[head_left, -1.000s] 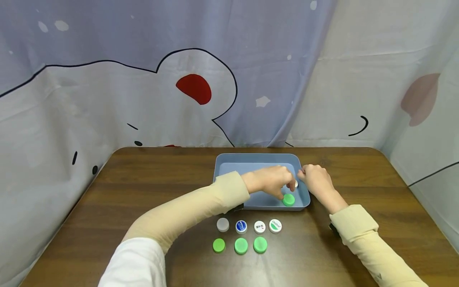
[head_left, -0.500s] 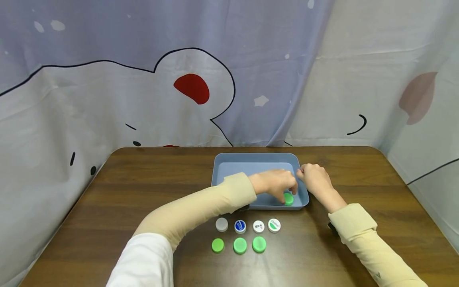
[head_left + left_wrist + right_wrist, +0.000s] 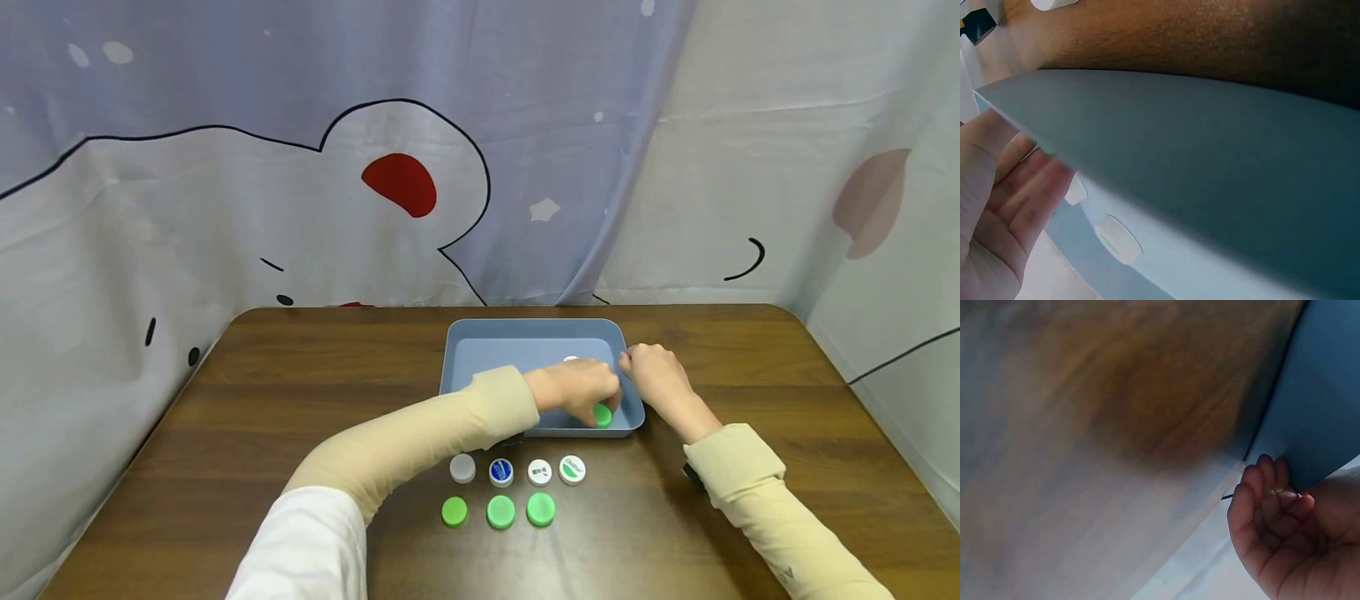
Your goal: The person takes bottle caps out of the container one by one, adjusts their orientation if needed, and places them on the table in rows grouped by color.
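Observation:
In the head view, my left hand [image 3: 585, 390] reaches over the front edge of a blue-grey tray [image 3: 525, 327]. Its thumb and fingers pinch a green bottle cap [image 3: 602, 415] inside, near the front right corner. Behind that hand a white bottle cap [image 3: 572, 358] peeks out. The left wrist view has two white caps in the tray, one of them a white cap with a green mark [image 3: 1121, 240]; only a sliver of the green cap [image 3: 1046, 149] shows there. My right hand [image 3: 662, 385] holds the tray's right rim, fingers curled against the outer wall [image 3: 1322, 406].
On the wooden table [image 3: 322, 358], in front of the tray, lies a row of several white caps, including a blue-printed cap [image 3: 501, 472]. Nearer is a row of three green caps, the middle green cap [image 3: 501, 512] among them. A patterned curtain [image 3: 300, 208] hangs behind.
My left hand has shifted slightly to the right and its fingers have come together round the green cap. A white cap now shows behind it. The right hand stays at the rim.

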{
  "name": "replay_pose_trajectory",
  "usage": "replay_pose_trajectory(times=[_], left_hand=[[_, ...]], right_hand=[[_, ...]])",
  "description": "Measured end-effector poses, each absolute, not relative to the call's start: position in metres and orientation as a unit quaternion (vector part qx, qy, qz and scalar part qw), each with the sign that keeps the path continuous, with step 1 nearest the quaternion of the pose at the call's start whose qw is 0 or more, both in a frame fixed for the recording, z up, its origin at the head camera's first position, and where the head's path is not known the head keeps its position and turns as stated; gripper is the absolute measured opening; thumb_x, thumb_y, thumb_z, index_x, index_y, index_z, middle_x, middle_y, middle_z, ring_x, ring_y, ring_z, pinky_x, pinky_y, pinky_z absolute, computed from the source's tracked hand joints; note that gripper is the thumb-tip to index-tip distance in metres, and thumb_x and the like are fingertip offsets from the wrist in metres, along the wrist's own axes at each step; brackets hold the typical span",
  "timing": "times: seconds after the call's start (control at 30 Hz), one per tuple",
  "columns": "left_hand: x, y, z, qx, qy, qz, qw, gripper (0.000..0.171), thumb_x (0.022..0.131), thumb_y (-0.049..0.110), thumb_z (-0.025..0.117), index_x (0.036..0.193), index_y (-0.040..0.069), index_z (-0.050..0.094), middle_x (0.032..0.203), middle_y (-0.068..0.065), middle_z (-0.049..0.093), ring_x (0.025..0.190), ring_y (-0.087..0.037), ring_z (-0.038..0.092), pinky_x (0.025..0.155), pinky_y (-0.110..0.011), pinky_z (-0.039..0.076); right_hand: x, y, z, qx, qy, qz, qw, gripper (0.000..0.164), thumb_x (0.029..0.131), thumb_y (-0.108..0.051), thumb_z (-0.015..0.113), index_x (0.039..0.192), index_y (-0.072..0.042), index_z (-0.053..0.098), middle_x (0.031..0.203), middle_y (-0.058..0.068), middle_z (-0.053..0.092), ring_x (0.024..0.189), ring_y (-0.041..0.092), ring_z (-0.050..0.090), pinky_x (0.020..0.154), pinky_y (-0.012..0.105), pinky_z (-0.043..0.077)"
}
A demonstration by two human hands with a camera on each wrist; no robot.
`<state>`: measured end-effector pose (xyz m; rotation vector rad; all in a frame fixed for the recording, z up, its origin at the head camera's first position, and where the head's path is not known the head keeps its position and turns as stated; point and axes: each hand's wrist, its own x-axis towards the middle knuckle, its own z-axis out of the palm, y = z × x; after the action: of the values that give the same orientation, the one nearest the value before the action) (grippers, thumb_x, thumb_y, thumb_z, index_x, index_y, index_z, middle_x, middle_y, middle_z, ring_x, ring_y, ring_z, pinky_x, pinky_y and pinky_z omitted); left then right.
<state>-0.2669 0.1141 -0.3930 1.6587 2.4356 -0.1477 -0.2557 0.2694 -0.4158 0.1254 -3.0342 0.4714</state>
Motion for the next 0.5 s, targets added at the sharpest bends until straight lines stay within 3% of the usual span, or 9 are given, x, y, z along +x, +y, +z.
replay_pose_trajectory(times=[0.33,0.5], left_hand=[[-0.269,0.112,-0.39,0.55,0.831,-0.034,0.082,0.026,0.074,0.023,0.077,0.1,0.019,0.075,0.096,0.008,0.072,0.081,-0.008,0.063,0.067,-0.017,0.047],[-0.267,0.108,-0.38,0.547,0.835,-0.019,0.062,0.021,0.072,0.021,0.078,0.092,0.016,0.075,0.087,0.006,0.071,0.073,-0.007,0.059,0.061,-0.016,0.043]], right_hand=[[-0.257,0.27,-0.417,0.042,-0.987,0.153,0.034,0.036,0.093,-0.017,0.048,0.062,-0.003,0.058,0.074,0.026,0.065,0.067,0.044,0.062,0.059,0.052,0.047],[-0.256,0.27,-0.417,0.049,-0.987,0.148,0.049,0.036,0.092,-0.017,0.049,0.06,-0.003,0.057,0.072,0.026,0.065,0.066,0.046,0.062,0.058,0.053,0.047]])
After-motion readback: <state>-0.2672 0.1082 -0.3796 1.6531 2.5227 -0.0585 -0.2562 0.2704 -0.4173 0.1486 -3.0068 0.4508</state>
